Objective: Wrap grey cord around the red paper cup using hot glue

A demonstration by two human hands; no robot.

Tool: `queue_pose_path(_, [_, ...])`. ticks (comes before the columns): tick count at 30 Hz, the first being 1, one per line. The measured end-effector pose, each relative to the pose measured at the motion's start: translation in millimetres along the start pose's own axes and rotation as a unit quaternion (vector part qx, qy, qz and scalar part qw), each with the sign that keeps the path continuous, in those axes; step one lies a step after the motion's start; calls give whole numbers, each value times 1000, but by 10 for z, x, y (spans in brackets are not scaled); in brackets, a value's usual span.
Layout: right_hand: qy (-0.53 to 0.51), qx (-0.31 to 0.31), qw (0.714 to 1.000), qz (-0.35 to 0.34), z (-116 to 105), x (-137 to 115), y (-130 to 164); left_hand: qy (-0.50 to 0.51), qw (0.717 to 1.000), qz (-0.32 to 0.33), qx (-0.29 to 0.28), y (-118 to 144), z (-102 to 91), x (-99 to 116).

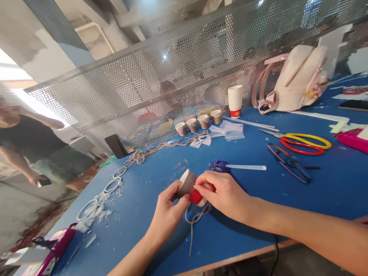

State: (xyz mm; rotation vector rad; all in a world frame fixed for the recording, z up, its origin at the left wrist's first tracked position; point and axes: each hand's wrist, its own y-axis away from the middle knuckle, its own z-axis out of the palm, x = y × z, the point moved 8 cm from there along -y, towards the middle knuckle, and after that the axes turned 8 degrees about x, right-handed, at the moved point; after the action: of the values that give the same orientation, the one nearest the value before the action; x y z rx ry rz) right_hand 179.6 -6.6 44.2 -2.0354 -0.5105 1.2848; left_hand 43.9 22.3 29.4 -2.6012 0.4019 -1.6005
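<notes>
My left hand (171, 209) grips a small paper cup (196, 197), tilted on its side above the blue table. Grey cord (187, 184) is wound around the part of the cup near its rim, and the red printed band below shows bare. Thumb and fingers of my right hand (220, 191) are pinched together at the cup's side, where the winding meets the red band; the bit of cord between them is mostly hidden. A loose tail of cord (196, 219) hangs under the cup onto the table. Just behind my right hand lies a blue glue gun (220, 166) with a clear glue stick.
Scissors (304, 142) and glasses (290, 163) lie at right. Several cord-wrapped cups (192, 124), a cup stack (235, 101) and a backpack (296, 84) stand along the mesh screen (129, 84). White rings (112, 186) and scraps lie at left; a person (37, 142) stands beyond.
</notes>
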Motion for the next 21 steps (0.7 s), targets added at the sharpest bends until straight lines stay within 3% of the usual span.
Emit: queue_pose_path(21, [-7, 8, 1000, -8, -27, 34, -8, 44, 997, 2, -57, -42, 25, -71])
